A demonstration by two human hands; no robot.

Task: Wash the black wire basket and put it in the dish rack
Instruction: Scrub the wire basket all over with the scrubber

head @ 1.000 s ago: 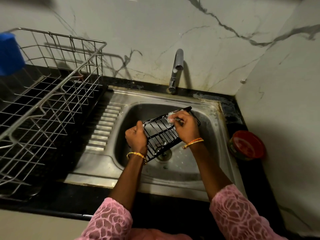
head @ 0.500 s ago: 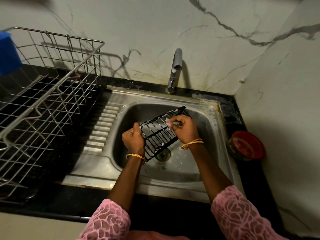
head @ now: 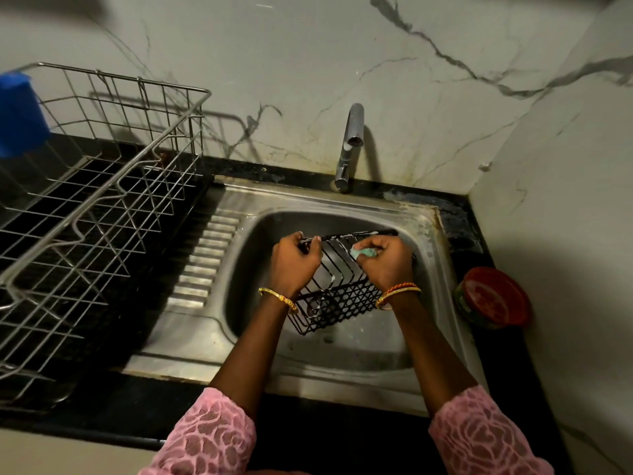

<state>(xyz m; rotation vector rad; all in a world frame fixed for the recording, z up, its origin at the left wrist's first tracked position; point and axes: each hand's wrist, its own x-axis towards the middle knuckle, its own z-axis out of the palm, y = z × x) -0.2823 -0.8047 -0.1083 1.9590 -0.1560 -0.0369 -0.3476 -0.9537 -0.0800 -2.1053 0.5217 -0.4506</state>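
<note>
The black wire basket (head: 337,296) hangs over the steel sink (head: 363,354), with soap foam along its top rim. My left hand (head: 294,264) grips the basket's left end at the rim. My right hand (head: 385,262) holds a small pale green scrubber (head: 362,252) against the wires near the rim's right side. The steel wire dish rack (head: 96,214) stands on the black counter to the left of the sink and holds no dishes.
A chrome tap (head: 350,145) rises behind the sink, with no water running. A round red-lidded container (head: 493,298) sits on the counter to the right. A blue object (head: 19,114) hangs at the rack's far left corner. Marble walls close in at the back and right.
The basket has been turned from a steep tilt so its rim now runs level across the sink. Both hands shifted with it, and the scrubber moved along the rim.
</note>
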